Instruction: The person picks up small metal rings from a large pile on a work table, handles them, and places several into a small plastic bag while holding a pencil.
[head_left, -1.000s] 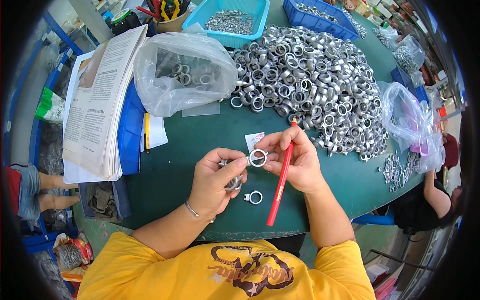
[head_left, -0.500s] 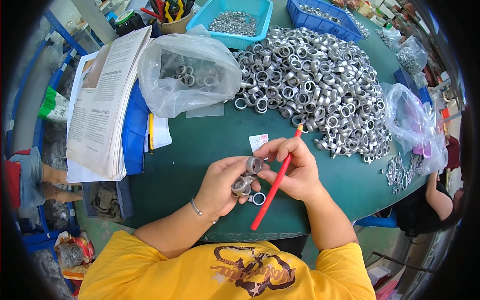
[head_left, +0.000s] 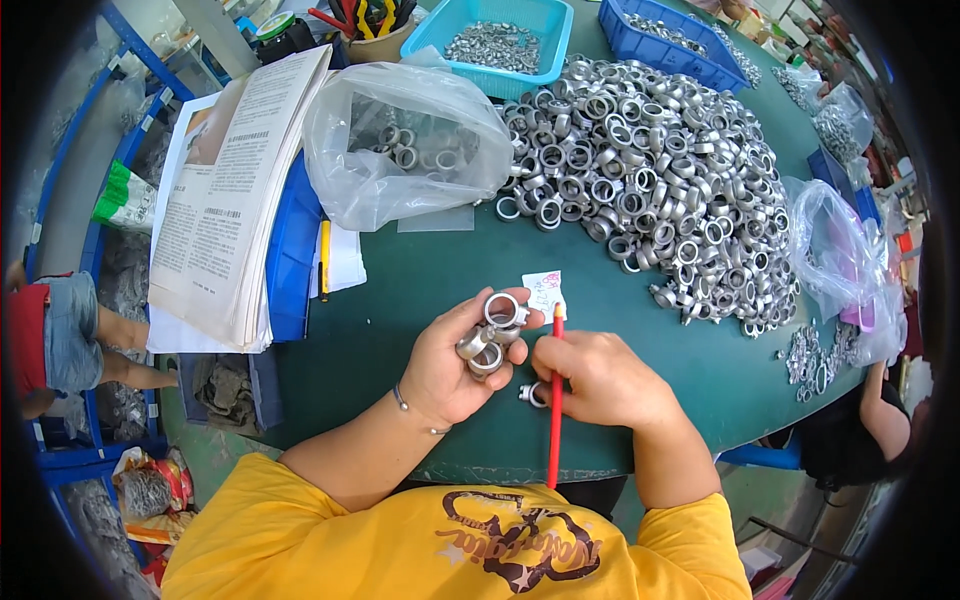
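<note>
Hands (head_left: 445, 368) parted, rings (head_left: 485, 338) in left

There were two hands: the left hand (head_left: 447, 368) held at least three metal rings (head_left: 470, 346), the right hand (head_left: 612, 378) one red pencil (head_left: 556, 430). One loose ring (head_left: 527, 394) and one white slip (head_left: 541, 292) lay on the table (head_left: 340, 395); one turquoise basket (head_left: 500, 84) stood far. The heaped rings (head_left: 660, 180) were too many to count.

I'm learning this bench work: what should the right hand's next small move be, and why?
Probably to pinch the loose ring: it lies on the green table beside the right hand, though whether they touch is unclear. The left hand holds several metal rings, and the right also holds a red pencil, so a light pinch seems best.
</note>
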